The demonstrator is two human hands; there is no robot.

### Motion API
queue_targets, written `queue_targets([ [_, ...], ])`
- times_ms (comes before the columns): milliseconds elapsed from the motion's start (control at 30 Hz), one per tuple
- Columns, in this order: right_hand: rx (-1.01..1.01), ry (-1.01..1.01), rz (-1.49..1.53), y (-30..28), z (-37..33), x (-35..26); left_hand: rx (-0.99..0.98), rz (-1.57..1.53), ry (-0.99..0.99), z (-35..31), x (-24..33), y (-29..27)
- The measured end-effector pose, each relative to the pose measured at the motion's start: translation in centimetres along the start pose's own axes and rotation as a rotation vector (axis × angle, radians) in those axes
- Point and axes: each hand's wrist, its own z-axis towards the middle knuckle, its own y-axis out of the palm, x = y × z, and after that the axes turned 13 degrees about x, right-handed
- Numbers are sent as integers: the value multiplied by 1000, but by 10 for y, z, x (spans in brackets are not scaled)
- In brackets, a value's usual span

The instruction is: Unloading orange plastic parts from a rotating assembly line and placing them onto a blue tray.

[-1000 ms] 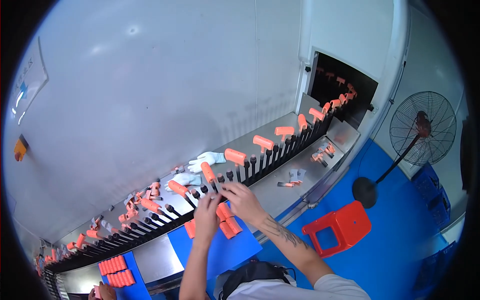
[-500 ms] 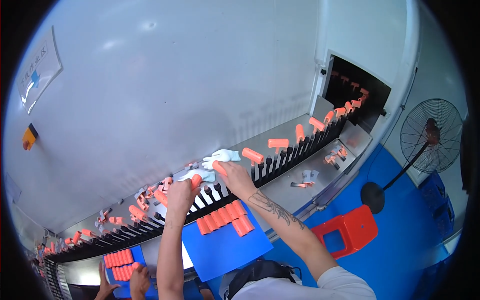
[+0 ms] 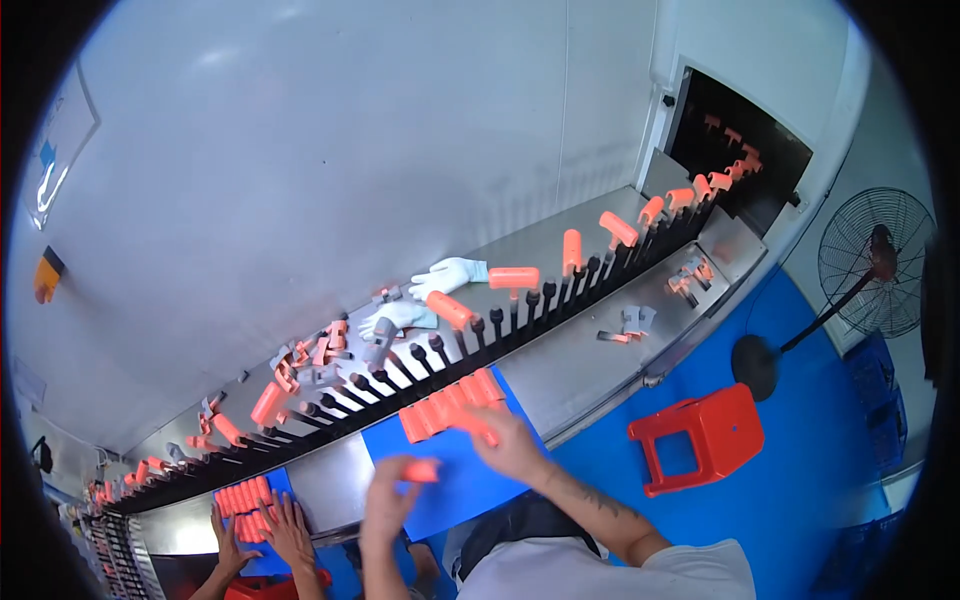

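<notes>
My left hand [image 3: 388,495] is closed on an orange half-round shell [image 3: 421,470] over the near part of a blue mat [image 3: 435,505]. My right hand [image 3: 508,447] grips another orange shell [image 3: 476,428], slightly blurred, at the near side of a row of similar shells [image 3: 432,412] on that mat. Beyond the mat runs a line of black upright holders [image 3: 478,328], several carrying orange shells such as this one [image 3: 514,278]. A grey piece [image 3: 379,343] tops one holder straight ahead of me.
Two white gloves [image 3: 452,277] and a heap of orange and grey scraps [image 3: 318,350] lie behind the holders. At the left, a co-worker's hands [image 3: 288,535] touch shells on another blue mat. A red stool [image 3: 715,430] and a black fan [image 3: 880,265] stand at the right.
Both my hands have come back from the holder line to the blue mat, each with an orange shell. Shells on the holders have shifted left. The co-worker's hands now lie spread beside their shells.
</notes>
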Motion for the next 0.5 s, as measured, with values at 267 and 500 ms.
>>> queue_targets([
  [267,-188,-219,-459,7,-95,48,71,220,32,-29,-23,104],
  [500,-264,-154,-447,5,-77,67,76,-42,-130,-32,-13,134],
])
